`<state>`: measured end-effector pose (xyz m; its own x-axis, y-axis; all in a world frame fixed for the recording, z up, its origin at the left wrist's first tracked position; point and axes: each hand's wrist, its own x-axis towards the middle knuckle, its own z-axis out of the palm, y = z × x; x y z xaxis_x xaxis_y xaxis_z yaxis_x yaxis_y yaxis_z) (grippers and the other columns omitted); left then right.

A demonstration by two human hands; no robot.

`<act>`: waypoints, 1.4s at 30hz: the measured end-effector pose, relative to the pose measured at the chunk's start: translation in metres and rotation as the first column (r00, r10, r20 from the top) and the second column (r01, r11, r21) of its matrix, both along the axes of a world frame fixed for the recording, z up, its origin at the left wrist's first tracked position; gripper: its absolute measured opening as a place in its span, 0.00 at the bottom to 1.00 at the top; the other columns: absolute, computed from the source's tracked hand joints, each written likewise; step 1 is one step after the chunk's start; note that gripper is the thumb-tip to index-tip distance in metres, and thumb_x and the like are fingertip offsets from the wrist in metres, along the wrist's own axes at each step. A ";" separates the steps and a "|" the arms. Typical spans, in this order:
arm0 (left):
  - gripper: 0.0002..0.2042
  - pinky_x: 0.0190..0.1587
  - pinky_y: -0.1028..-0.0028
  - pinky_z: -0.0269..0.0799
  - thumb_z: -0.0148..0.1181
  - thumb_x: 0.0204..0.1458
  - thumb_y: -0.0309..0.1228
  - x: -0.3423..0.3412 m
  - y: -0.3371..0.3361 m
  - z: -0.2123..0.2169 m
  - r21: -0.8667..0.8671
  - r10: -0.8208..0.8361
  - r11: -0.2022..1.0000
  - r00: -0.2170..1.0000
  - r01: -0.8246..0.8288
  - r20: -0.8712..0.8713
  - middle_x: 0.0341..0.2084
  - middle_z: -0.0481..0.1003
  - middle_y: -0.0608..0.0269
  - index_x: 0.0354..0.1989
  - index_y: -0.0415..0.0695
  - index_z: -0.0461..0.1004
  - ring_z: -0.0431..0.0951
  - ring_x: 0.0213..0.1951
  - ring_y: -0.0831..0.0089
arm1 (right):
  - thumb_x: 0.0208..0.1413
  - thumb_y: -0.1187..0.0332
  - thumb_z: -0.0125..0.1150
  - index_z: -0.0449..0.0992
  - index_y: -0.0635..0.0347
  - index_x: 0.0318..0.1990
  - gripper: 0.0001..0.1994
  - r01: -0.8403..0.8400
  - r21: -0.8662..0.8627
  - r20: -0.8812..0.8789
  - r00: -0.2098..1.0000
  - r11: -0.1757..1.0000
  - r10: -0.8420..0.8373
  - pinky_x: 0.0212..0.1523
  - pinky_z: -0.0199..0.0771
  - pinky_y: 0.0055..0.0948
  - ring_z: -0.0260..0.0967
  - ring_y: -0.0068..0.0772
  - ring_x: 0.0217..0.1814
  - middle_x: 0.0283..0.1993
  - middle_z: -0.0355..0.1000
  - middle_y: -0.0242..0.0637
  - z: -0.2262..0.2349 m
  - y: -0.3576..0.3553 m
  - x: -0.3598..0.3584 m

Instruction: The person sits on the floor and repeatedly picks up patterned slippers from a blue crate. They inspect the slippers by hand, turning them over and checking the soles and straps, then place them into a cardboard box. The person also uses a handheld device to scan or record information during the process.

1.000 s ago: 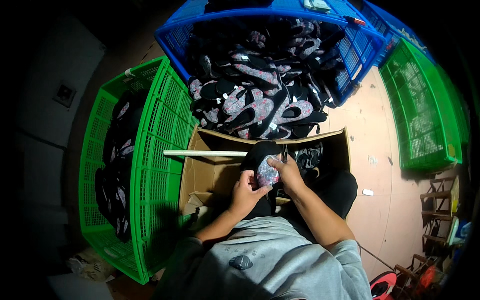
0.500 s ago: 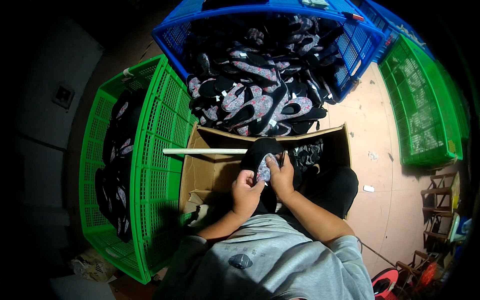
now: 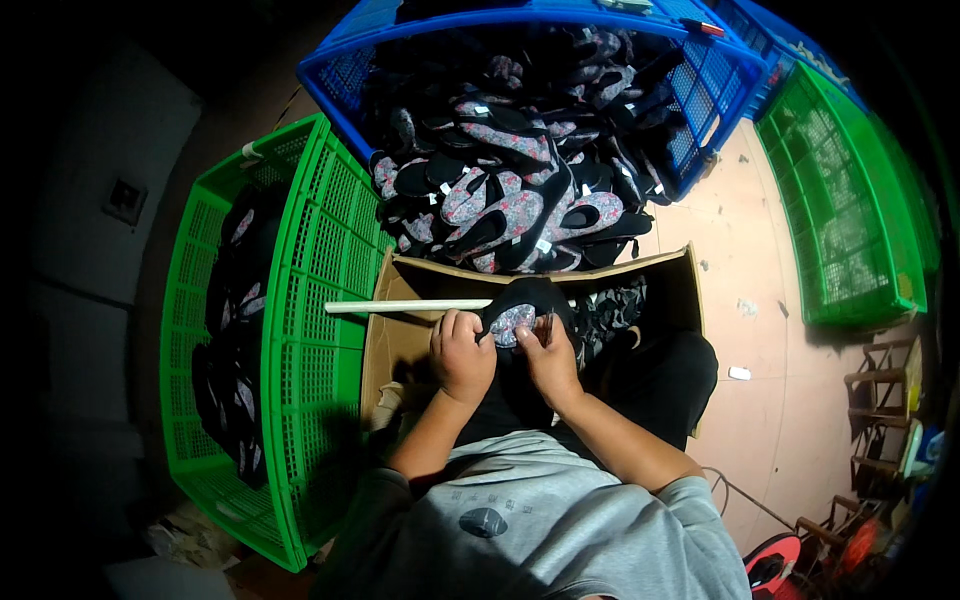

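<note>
Here's the floral-and-black slipper (image 3: 512,324), up between both hands over the cardboard box (image 3: 402,346), and the right hand (image 3: 551,362) has it: thumb pressed on the patterned part, the other fingers tucked behind, gripping. The left hand (image 3: 464,358) is right at its near-left edge, fingers curled in tight, but whether they pinch the fabric or just bunch beside it, I cannot tell!

The danger? That right thumb looks like the main hold; should it slide on the cloth while the left pulls, the slipper could twist round or drop into the box among the dark pieces (image 3: 612,308). And watch the pale rod (image 3: 405,306), lying across the box's left wall, its near-hand end just beside the left knuckles: a wide elbow or wrist could knock it. Black fabric against black trousers (image 3: 680,380), too; in this dim light an edge is easily misjudged and the fingers could close on the wrong layer.
</note>
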<state>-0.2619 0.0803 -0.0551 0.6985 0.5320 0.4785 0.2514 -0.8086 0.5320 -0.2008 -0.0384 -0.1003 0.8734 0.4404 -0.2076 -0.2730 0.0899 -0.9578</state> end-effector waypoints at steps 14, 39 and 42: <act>0.17 0.54 0.59 0.68 0.70 0.42 0.29 -0.010 -0.005 0.026 -0.088 -0.226 0.973 0.954 0.213 -0.195 0.49 0.73 0.45 0.44 0.46 0.81 0.72 0.51 0.47 | 0.60 0.71 0.61 0.72 0.63 0.41 0.07 -0.172 -0.058 -0.199 0.967 0.983 0.157 0.27 0.67 0.21 0.67 0.19 0.26 0.30 0.74 0.31 0.027 -0.011 0.014; 0.07 0.48 0.56 0.71 0.64 0.47 0.26 0.024 0.020 -0.025 0.055 -0.164 0.983 0.977 0.173 -0.134 0.49 0.72 0.43 0.34 0.39 0.79 0.74 0.45 0.44 | 0.44 0.85 0.58 0.71 0.61 0.49 0.21 -0.243 -0.430 0.382 0.824 0.869 0.419 0.50 0.68 0.30 0.68 0.46 0.48 0.42 0.67 0.44 0.021 -0.072 0.026; 0.04 0.46 0.54 0.72 0.60 0.48 0.24 0.045 0.023 -0.030 0.163 -0.111 0.975 0.966 0.152 -0.235 0.48 0.72 0.45 0.29 0.35 0.77 0.74 0.42 0.45 | 0.44 0.84 0.58 0.71 0.61 0.49 0.21 -0.244 -0.435 0.379 0.823 0.867 0.422 0.49 0.68 0.31 0.68 0.48 0.47 0.43 0.67 0.44 0.025 -0.065 0.024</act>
<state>-0.2166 0.1036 -0.0856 0.8564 0.3482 0.3813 0.2318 -0.9190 0.3188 -0.1770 -0.1035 -0.0750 0.7179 0.6955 -0.0302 0.2436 -0.2916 -0.9250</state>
